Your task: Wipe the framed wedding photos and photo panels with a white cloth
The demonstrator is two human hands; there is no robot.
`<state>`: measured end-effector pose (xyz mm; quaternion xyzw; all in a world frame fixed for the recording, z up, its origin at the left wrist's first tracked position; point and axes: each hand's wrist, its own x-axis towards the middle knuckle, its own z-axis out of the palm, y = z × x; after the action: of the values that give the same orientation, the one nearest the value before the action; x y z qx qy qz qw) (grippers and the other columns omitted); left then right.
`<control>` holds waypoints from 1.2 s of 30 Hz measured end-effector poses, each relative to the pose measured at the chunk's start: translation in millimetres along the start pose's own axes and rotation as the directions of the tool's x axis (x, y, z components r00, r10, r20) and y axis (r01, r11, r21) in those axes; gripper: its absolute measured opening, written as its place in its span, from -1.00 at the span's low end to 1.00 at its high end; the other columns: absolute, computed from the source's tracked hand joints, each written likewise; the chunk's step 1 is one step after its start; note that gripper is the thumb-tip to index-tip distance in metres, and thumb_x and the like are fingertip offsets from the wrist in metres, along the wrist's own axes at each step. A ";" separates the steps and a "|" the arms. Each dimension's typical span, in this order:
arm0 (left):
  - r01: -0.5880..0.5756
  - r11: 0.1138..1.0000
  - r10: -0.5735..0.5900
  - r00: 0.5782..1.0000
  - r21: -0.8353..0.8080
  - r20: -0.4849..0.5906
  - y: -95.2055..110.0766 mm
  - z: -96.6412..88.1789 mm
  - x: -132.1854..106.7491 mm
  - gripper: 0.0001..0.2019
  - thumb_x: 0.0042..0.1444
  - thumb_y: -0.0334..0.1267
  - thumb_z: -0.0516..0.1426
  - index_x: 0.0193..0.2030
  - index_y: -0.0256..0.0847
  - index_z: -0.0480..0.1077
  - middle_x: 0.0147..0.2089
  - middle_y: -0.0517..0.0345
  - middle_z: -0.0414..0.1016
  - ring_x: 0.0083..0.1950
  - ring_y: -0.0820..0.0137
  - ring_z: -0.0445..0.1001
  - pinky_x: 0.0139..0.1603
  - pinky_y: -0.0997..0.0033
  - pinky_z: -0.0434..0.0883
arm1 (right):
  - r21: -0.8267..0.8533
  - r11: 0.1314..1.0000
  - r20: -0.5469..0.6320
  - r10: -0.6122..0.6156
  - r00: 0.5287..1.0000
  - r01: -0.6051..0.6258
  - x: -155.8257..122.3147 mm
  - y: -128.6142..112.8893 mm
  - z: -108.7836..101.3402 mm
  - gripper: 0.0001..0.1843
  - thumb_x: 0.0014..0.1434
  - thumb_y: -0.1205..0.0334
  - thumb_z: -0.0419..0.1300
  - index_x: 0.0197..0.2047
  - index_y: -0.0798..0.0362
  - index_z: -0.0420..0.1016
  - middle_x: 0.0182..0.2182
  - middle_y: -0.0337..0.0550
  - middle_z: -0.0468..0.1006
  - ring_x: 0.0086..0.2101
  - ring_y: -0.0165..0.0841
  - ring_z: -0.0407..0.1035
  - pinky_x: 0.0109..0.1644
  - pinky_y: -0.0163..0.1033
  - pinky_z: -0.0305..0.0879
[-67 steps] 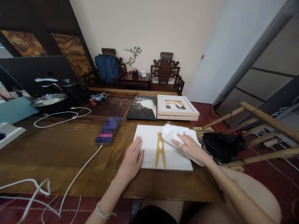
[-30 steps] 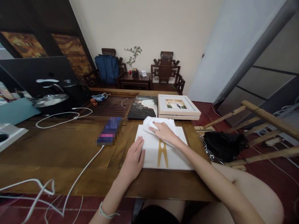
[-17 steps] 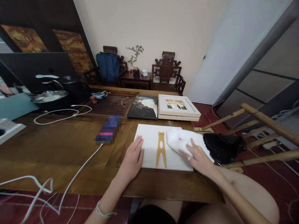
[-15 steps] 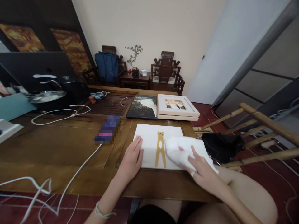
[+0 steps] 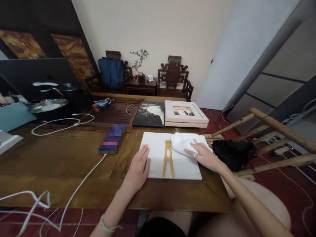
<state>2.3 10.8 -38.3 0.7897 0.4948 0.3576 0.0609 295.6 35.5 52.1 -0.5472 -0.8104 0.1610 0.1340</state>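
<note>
A white rectangular panel [image 5: 155, 164] lies flat on the wooden table, with a gold cat-headed, two-legged shape [image 5: 168, 164] on its face. My left hand [image 5: 140, 164] rests flat on the panel's left edge, fingers stretched out and close together. Bunched under my right hand [image 5: 203, 154] is a white cloth [image 5: 181, 143], which covers the panel's upper right corner and touches the area beside the gold shape's head. The fingers of that hand press and hold the cloth; a ring shows on one of them.
Behind the panel lie a dark photo panel [image 5: 149, 114] and stacked pale wooden picture frames [image 5: 186, 114]. A phone [image 5: 112, 140] with a white cable [image 5: 86, 179] is to the left. Farther left stands a lidded pan [image 5: 49, 107]. A bamboo chair [image 5: 278, 128] holding a black bag [image 5: 229, 154] is at right.
My right hand has slid the cloth away from me, from the panel's right middle to its upper right corner, uncovering the lower right. My left hand stays in place.
</note>
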 end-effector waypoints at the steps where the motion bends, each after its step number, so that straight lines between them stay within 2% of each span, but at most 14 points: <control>1: -0.004 1.000 0.004 1.000 -0.002 -0.004 -0.3 0.1 0.0 -0.56 0.27 -0.35 -0.07 0.29 -0.24 0.10 0.32 -0.18 0.18 0.36 0.16 0.12 0.29 -0.06 0.20 | 0.000 1.000 -0.025 0.008 1.000 -0.008 15.2 3.4 -2.0 -0.68 0.27 0.05 -0.02 -0.31 0.02 0.45 -0.23 -0.06 0.55 0.04 -0.04 0.31 0.10 0.04 0.20; 5: 0.008 1.000 -0.008 1.000 -0.013 0.004 -0.9 0.4 0.5 -0.56 0.26 -0.34 -0.07 0.28 -0.25 0.12 0.32 -0.18 0.19 0.36 0.16 0.11 0.29 -0.05 0.20 | -0.001 1.000 -0.081 0.006 0.997 -0.006 55.3 6.8 -7.9 -0.68 0.29 0.06 -0.05 -0.33 0.04 0.41 -0.21 -0.04 0.53 -0.10 -0.10 0.38 0.03 -0.05 0.22; 8: 0.022 1.000 -0.022 1.000 -0.017 0.013 -0.2 0.0 1.0 -0.57 0.26 -0.34 -0.07 0.27 -0.27 0.14 0.31 -0.19 0.19 0.36 0.16 0.11 0.30 -0.05 0.19 | -0.015 1.000 -0.105 -0.008 0.994 0.006 49.9 -0.3 -3.2 -0.69 0.31 0.12 -0.09 -0.35 0.03 0.38 -0.24 -0.06 0.53 -0.12 -0.12 0.39 0.09 -0.05 0.16; 12: 0.020 1.000 -0.019 1.000 -0.013 0.009 0.9 0.1 1.1 -0.57 0.26 -0.34 -0.07 0.27 -0.28 0.14 0.31 -0.20 0.19 0.36 0.16 0.12 0.30 -0.04 0.19 | -0.037 0.999 -0.070 -0.026 0.997 0.024 -1.3 -15.3 10.4 -0.75 0.29 0.20 -0.07 -0.34 -0.01 0.38 -0.28 -0.08 0.55 -0.07 -0.07 0.40 0.15 0.01 0.14; 15: 0.008 1.000 -0.009 1.000 -0.008 -0.012 0.8 1.1 0.7 -0.56 0.27 -0.33 -0.07 0.28 -0.24 0.12 0.31 -0.18 0.19 0.36 0.16 0.12 0.29 -0.05 0.20 | -0.049 0.998 0.017 -0.049 0.999 0.050 -52.2 -30.4 14.3 -0.79 0.23 0.23 -0.03 -0.27 0.00 0.42 -0.05 0.00 0.52 0.11 0.02 0.25 0.14 0.11 0.17; 17: 0.003 1.000 -0.003 1.000 -0.006 -0.023 0.4 1.8 0.3 -0.56 0.27 -0.33 -0.07 0.29 -0.21 0.11 0.31 -0.16 0.20 0.35 0.15 0.13 0.28 -0.07 0.21 | -0.036 0.996 0.102 -0.082 0.991 0.086 -81.1 -42.1 11.8 -0.77 0.19 0.31 -0.02 -0.20 -0.01 0.45 0.09 -0.01 0.43 0.18 -0.01 0.15 0.21 0.15 0.08; 19: 0.001 1.000 -0.001 1.000 -0.009 -0.026 0.1 2.3 0.0 -0.55 0.27 -0.33 -0.07 0.29 -0.20 0.10 0.31 -0.16 0.20 0.35 0.15 0.13 0.28 -0.07 0.21 | -0.009 0.992 0.179 -0.120 0.976 0.124 -100.6 -51.6 6.6 -0.73 0.15 0.36 -0.01 -0.16 -0.02 0.47 0.12 -0.05 0.41 0.21 -0.06 0.13 0.29 0.16 -0.05; 21: -0.001 1.000 0.001 1.000 -0.016 -0.023 0.1 2.4 -0.1 -0.55 0.27 -0.33 -0.07 0.29 -0.22 0.11 0.32 -0.17 0.19 0.36 0.14 0.12 0.28 -0.07 0.20 | 0.018 0.991 0.235 -0.131 0.963 0.131 -108.4 -54.6 0.8 -0.73 0.14 0.35 0.03 -0.17 -0.05 0.49 0.07 -0.08 0.46 0.19 -0.08 0.15 0.32 0.13 -0.08; 24: -0.001 1.000 0.000 1.000 -0.020 -0.009 0.4 2.0 0.2 -0.56 0.26 -0.34 -0.07 0.28 -0.25 0.12 0.31 -0.20 0.19 0.36 0.14 0.11 0.29 -0.07 0.20 | 0.053 0.997 0.251 -0.063 0.966 0.051 -96.6 -44.6 -5.6 -0.79 0.18 0.22 0.07 -0.21 -0.07 0.52 -0.05 -0.07 0.55 0.16 -0.08 0.21 0.24 0.01 0.14; 26: 0.007 1.000 -0.007 1.000 -0.013 0.000 0.5 1.5 0.5 -0.57 0.26 -0.34 -0.07 0.27 -0.26 0.13 0.31 -0.20 0.19 0.36 0.14 0.11 0.28 -0.07 0.21 | 0.075 0.997 0.219 0.001 0.976 -0.018 -74.0 -33.0 -7.9 -0.76 0.21 0.09 0.06 -0.23 -0.06 0.52 -0.12 -0.06 0.57 0.15 -0.07 0.22 0.15 -0.02 0.25; 28: 0.013 1.000 -0.013 1.000 -0.007 0.004 0.4 1.3 0.7 -0.57 0.26 -0.34 -0.07 0.27 -0.26 0.13 0.31 -0.20 0.20 0.36 0.14 0.12 0.28 -0.07 0.21 | 0.085 0.995 0.149 0.036 0.988 -0.049 -42.5 -23.6 -8.7 -0.69 0.24 0.00 0.01 -0.30 -0.02 0.49 -0.19 -0.07 0.57 0.11 -0.05 0.26 0.10 0.01 0.27; 30: 0.011 1.000 -0.011 1.000 -0.004 0.000 0.3 1.2 0.8 -0.57 0.26 -0.34 -0.07 0.26 -0.27 0.14 0.31 -0.21 0.20 0.35 0.13 0.13 0.27 -0.07 0.22 | 0.080 0.996 0.050 0.035 0.998 -0.039 -8.1 -20.3 -7.1 -0.65 0.26 0.01 -0.04 -0.37 0.01 0.43 -0.26 -0.08 0.56 -0.01 -0.06 0.36 0.09 0.06 0.23; 33: 0.004 1.000 -0.004 1.000 -0.004 -0.009 0.4 1.2 0.7 -0.57 0.26 -0.34 -0.06 0.27 -0.26 0.13 0.31 -0.20 0.20 0.36 0.14 0.13 0.28 -0.06 0.22 | 0.066 0.998 -0.057 0.025 0.998 -0.022 31.7 -28.9 4.0 -0.68 0.31 0.10 -0.12 -0.31 0.03 0.37 -0.27 -0.05 0.56 -0.13 -0.10 0.41 0.14 0.19 0.10; 36: 0.000 1.000 -0.001 1.000 -0.008 -0.016 1.0 1.1 0.4 -0.57 0.26 -0.34 -0.06 0.28 -0.24 0.12 0.31 -0.19 0.19 0.36 0.15 0.12 0.28 -0.05 0.21 | 0.060 0.998 -0.049 -0.028 0.998 0.031 38.8 -49.7 25.7 -0.80 0.26 0.26 -0.07 -0.18 0.04 0.35 -0.13 0.00 0.54 0.00 -0.11 0.34 0.25 0.25 -0.15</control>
<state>3.8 10.9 -38.5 0.7865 0.4940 0.3658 0.0604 229.4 51.3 50.4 -0.5346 -0.8097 0.1703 0.1721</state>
